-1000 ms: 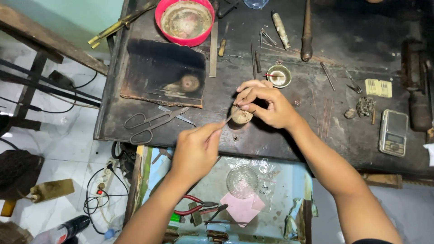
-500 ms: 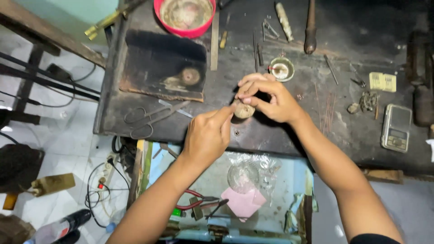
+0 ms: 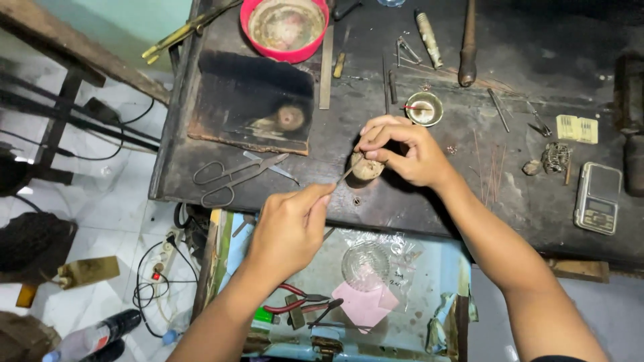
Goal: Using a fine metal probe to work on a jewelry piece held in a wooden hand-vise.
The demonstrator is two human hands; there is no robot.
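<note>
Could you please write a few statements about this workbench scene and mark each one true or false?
1. The left hand holds a thin tool pointed at the small lump. True.
2. The right hand rests on the scissors. False: it holds the lump; the scissors lie apart, to the left on the bench.
3. The red bowl stands at the far edge of the bench. True.
4. The pocket scale lies in the open drawer. False: it lies on the bench, at the right.
5. Red-handled pliers lie in the drawer. True.
</note>
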